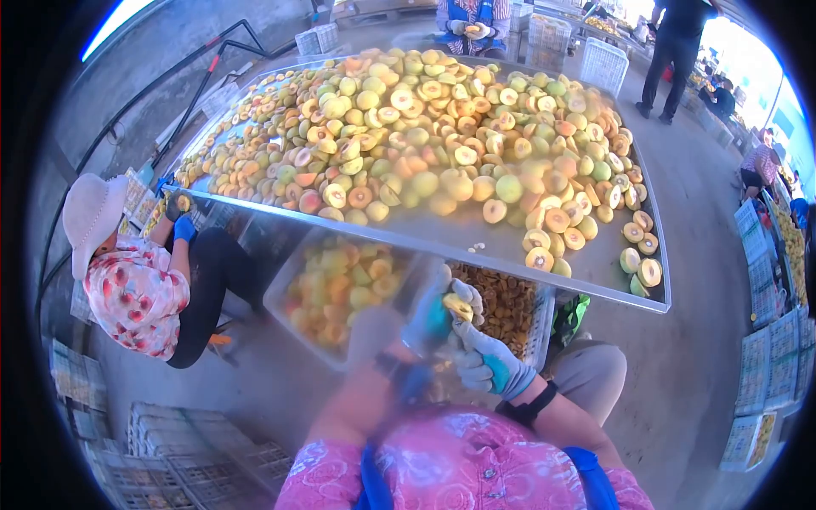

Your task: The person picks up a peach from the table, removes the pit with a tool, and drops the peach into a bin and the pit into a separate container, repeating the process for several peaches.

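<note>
Both my hands wear grey and teal gloves and meet in front of my chest, just below the table's near edge. My left hand (435, 313) has its fingers around a yellow fruit piece (457, 306). Against the lower side of that piece, my right hand (486, 357) is closed, its fingers bent; whatever it holds is too small to make out. Behind the hands stands a white crate (541, 316) with brown pits or scraps (507, 297). To its left, a container of yellow-green fruit (340, 285) looks blurred.
A metal-edged table (408, 246) carries a large heap of cut fruit (399, 127). At the left sits a person in a hat (132, 280), at the far side another person (472, 25). Stacked crates (183, 450) stand lower left, more crates (769, 365) at right.
</note>
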A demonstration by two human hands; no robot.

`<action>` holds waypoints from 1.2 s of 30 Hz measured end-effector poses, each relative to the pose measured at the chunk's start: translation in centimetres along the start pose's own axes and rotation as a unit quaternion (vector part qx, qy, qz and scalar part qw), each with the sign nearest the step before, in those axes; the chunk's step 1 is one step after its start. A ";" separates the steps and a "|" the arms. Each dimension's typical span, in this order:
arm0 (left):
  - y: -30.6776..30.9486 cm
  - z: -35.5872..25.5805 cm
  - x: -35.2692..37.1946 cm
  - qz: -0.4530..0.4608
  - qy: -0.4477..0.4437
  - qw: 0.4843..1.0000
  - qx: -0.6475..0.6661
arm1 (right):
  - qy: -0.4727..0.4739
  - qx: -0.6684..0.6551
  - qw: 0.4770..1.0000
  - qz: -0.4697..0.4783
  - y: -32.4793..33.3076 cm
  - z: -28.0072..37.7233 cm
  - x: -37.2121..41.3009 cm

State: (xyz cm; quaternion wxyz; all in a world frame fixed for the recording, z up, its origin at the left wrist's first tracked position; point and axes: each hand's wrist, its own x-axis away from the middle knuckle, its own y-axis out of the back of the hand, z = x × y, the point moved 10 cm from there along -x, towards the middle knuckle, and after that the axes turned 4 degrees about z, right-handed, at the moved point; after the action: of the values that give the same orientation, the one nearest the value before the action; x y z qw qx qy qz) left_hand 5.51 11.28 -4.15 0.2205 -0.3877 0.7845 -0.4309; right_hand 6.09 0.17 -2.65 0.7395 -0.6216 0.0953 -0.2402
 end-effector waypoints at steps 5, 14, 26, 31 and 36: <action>-1.1 -2.9 1.1 -0.063 -0.002 0.937 -0.343 | 0.017 0.156 0.972 -0.175 2.6 1.0 0.4; 1.3 -0.4 0.7 -0.004 0.010 0.998 0.059 | 0.006 0.062 0.992 -0.110 0.5 0.0 -0.5; -1.0 -3.7 2.5 -0.039 0.007 0.941 -0.336 | -0.012 0.230 0.961 -0.152 0.7 0.3 -0.4; 2.1 -0.7 3.1 -0.075 0.014 0.994 0.081 | -0.051 0.043 0.997 -0.030 -1.8 -2.0 -1.0; 2.7 -0.6 3.3 -0.067 -0.070 0.961 0.259 | -0.050 0.037 0.995 0.073 -3.4 -3.4 -1.9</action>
State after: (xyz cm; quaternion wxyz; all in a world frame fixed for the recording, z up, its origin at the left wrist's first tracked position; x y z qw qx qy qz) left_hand 1.99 9.82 -6.15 0.3384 -0.3980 0.6008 -0.6051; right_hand 2.13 -2.32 -0.36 0.7814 -0.5965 0.0942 -0.1572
